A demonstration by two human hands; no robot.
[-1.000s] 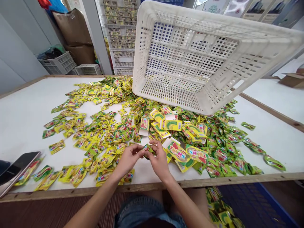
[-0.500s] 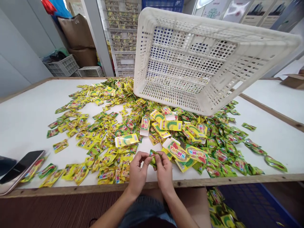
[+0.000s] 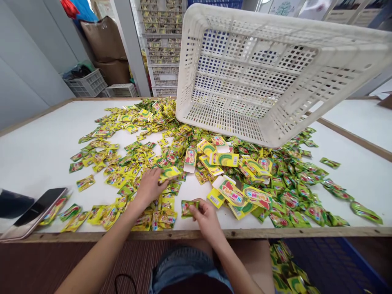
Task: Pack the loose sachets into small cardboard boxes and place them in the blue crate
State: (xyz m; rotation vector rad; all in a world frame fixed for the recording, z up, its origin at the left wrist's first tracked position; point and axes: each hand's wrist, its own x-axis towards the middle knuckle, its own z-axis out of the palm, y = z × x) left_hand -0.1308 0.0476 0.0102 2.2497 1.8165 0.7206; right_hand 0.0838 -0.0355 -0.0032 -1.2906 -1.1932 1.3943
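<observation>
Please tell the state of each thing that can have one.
Left hand: closed on yellow box
Yellow box: gripped at one end
Right hand: closed on green packet
Green packet: pinched
White basket: tilted, opening toward camera
Phone: face up, screen dark
Front watermelon box: flap open
Loose packets: scattered on table

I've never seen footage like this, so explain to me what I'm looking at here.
There's no machine here: these are a person's two bare hands, seen by one camera worn on the head, looking forward and down. All the pictures come from it.

The white table is strewn with small shiny packets, some printed boxes among them. A white plastic basket sits tilted at the back, its open side facing us. A phone lies at the left.

The left hand grasps one end of a yellow box. The right hand holds a green packet.
</observation>
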